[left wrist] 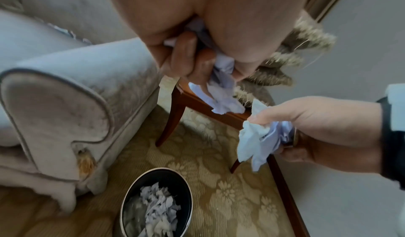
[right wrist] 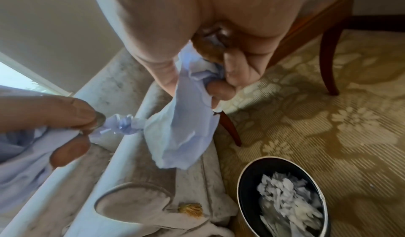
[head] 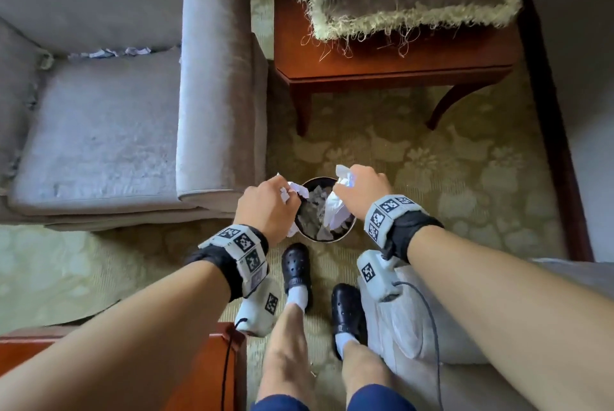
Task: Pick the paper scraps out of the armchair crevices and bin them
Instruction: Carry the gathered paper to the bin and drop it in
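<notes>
Paper scraps are bunched in both hands above the round dark bin, which stands on the patterned carpet beside the armchair and already holds torn paper. The left hand and the right hand each have their fingers curled tight round a crumpled white wad. More scraps lie in the crevice behind the seat cushion.

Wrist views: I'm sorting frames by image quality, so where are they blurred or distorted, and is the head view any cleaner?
Left wrist: the left hand fills the top, soft and close; the bin is stretched oval. Right wrist: the right hand and its paper scraps are blurred. Head: sharper, though the armchair bows with wide-angle curvature.
</notes>
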A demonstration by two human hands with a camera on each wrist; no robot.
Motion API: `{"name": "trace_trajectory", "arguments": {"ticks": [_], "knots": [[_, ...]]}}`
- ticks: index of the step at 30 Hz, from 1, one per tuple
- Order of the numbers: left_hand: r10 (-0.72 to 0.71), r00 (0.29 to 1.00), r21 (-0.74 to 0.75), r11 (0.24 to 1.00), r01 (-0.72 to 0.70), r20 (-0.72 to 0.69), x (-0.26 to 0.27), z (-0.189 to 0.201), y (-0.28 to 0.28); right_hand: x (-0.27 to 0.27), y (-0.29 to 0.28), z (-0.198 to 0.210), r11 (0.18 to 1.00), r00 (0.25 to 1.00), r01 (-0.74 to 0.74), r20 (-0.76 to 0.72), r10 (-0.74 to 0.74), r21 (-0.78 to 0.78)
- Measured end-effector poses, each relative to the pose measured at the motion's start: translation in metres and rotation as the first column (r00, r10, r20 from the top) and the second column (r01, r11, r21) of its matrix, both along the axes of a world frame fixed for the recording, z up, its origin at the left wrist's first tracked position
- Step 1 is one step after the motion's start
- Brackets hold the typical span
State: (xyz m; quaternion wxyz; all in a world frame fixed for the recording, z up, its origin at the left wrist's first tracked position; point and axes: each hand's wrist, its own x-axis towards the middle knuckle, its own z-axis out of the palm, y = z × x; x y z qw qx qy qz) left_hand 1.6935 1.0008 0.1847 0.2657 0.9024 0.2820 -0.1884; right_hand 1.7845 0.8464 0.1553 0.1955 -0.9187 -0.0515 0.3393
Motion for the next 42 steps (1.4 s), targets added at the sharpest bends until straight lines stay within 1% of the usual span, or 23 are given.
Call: {"name": "trace_trajectory", "arguments": {"ticks": [4, 13, 15, 18, 21, 23, 28, 32, 38, 42], "knots": [[-0.006, 0.998, -0.068, 0.998, 0.001, -0.065, 0.021, -0.069, 0.015, 0.009, 0.011, -0.074, 0.997, 0.991, 0.059, -0.115, -0.064, -0.047], [0.014, 0.992, -0.123, 0.992, -0.03, -0.124, 0.049, -0.185, 0.039, 0.022, 0.028, -0.212, 0.982, 0.966, 0.167, -0.182, -0.181, -0.092], [0.019, 0.992, -0.131, 0.991, -0.036, -0.126, 0.048, -0.209, 0.04, 0.023, 0.03, -0.24, 0.983, 0.967, 0.15, -0.192, -0.167, -0.104], [0.005, 0.988, -0.222, 0.974, -0.04, -0.153, 0.043, -0.24, 0.039, 0.02, 0.032, -0.269, 0.987, 0.969, 0.127, -0.2, -0.144, -0.098], [0.01, 0.985, -0.313, 0.947, -0.065, -0.175, 0.036, -0.265, 0.036, 0.016, 0.032, -0.291, 0.986, 0.96, 0.147, -0.23, -0.16, -0.073], [0.032, 0.983, -0.326, 0.941, -0.091, -0.181, 0.034, -0.275, 0.032, 0.013, 0.03, -0.302, 0.987, 0.958, 0.155, -0.237, -0.163, -0.05], [0.052, 0.987, -0.285, 0.954, -0.094, -0.154, 0.036, -0.282, 0.031, 0.014, 0.028, -0.314, 0.989, 0.957, 0.14, -0.252, -0.145, -0.04], [0.049, 0.986, -0.253, 0.964, -0.089, -0.157, 0.039, -0.284, 0.031, 0.016, 0.028, -0.318, 0.983, 0.951, 0.179, -0.25, -0.18, -0.029], [0.046, 0.983, -0.23, 0.969, -0.087, -0.178, 0.041, -0.292, 0.022, 0.021, 0.02, -0.317, 0.968, 0.922, 0.25, -0.309, -0.231, 0.021], [0.029, 0.984, -0.225, 0.972, -0.069, -0.178, 0.044, -0.294, 0.017, 0.016, 0.018, -0.316, 0.957, 0.905, 0.279, -0.356, -0.235, 0.079]]}}
